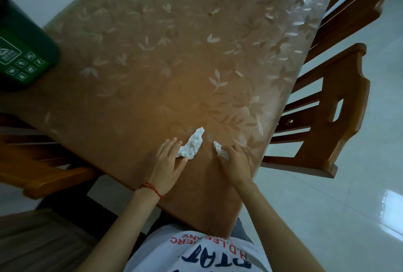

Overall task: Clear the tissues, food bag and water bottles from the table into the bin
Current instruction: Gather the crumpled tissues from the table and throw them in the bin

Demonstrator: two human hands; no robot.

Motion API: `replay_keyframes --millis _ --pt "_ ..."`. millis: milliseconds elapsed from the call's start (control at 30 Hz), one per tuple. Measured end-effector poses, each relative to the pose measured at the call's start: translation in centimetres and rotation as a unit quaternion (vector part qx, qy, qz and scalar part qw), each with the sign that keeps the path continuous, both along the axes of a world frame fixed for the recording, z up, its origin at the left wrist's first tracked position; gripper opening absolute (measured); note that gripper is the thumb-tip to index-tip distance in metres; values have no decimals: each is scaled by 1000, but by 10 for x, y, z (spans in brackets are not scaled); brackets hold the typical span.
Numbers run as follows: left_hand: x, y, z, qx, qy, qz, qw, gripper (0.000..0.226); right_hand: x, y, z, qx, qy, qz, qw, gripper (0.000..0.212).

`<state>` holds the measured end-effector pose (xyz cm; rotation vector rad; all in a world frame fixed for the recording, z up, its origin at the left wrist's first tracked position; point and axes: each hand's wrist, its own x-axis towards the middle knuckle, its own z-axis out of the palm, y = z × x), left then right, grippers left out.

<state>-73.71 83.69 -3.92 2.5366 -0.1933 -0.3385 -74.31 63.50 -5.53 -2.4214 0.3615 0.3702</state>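
Observation:
Two crumpled white tissues lie near the front of the brown leaf-patterned table (152, 53). The larger tissue (193, 145) rests beside my left hand (168, 162), whose thumb and fingers touch its lower end; the fingers are spread. A smaller tissue (220, 150) pokes out from under the fingers of my right hand (234, 162), which curl onto it. The green bin (24, 53) stands at the table's far left corner. No bottles or food bag show.
Two wooden chairs (327, 101) stand along the table's right side on a glossy tiled floor. Another wooden chair (39, 162) sits at the left, below the bin. The table's front edge runs just before my body.

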Motion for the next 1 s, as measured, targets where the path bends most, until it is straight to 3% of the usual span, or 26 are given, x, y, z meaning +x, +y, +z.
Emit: replay_keyframes --millis 133,233,333,500,800,1000 --pt "1 -4 -2 -13 7 9 1000 53 3 -4 4 133 -11 -118 984 8" --pt "5 -13 -2 -40 14 40 998 50 0 -10 9 248 4 -204 947 13" --pt "14 -23 -3 -68 38 90 993 50 -6 -15 17 293 5 -245 924 15" --pt "28 -39 -9 -89 72 151 982 48 -23 -17 24 291 -6 -250 924 14" --pt "48 -55 -14 -91 91 156 979 43 -48 -9 27 249 -17 -236 939 15" --pt "49 -58 -21 -67 77 141 985 16 -58 -9 27 236 -14 -252 938 17"
